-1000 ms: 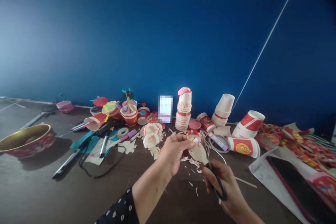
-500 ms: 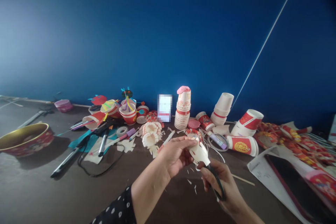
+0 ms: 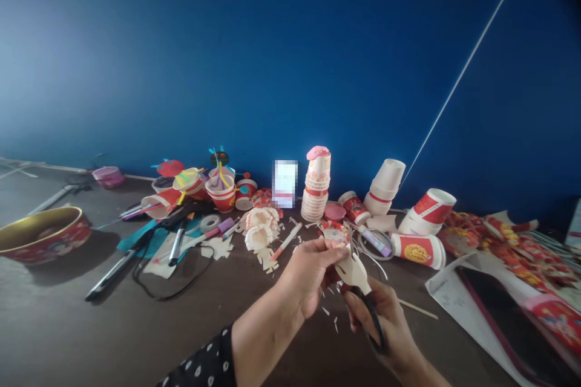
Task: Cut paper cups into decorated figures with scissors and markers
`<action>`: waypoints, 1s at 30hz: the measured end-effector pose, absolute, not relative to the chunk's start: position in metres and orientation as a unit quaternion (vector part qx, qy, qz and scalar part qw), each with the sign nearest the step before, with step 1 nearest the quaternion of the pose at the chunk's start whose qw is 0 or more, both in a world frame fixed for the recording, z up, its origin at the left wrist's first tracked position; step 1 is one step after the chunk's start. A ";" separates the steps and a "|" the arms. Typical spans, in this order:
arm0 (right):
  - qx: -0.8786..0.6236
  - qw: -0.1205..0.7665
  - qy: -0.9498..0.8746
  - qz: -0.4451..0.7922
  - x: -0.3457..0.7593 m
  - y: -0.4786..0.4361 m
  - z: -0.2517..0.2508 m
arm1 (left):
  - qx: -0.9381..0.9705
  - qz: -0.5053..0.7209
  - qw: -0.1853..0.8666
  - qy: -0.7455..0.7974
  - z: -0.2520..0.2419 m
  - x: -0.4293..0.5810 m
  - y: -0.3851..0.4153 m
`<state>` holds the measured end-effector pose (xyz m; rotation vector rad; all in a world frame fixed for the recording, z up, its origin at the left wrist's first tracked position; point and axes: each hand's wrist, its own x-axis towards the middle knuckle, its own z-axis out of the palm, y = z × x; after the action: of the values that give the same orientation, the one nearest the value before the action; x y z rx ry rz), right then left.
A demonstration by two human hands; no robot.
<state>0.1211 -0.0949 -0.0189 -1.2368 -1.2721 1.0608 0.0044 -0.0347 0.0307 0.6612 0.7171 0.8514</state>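
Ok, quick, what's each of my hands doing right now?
Left hand: closed, pinching a white paper cutout.
Right hand: closed, gripping black-handled scissors.

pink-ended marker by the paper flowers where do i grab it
Pinch the middle of the marker from above, thumb and finger on either side of the barrel. It lies flat and slanted on the table, so its thin body is easiest to reach from the top, and its pink end sits close to the paper flowers.
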 end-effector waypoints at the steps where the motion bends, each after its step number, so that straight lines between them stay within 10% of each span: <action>1: -0.515 0.514 -0.528 0.438 0.121 -0.095 -0.020 | 0.306 0.397 0.800 0.330 0.031 0.005 -0.036; 30: -0.583 0.521 -0.508 0.363 0.113 -0.102 -0.014 | 0.278 0.411 0.806 0.323 0.041 0.007 -0.046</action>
<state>0.1128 -0.1023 -0.0142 -1.3962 -1.2176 0.8692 0.0069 -0.0456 0.0407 0.5943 0.6918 0.8807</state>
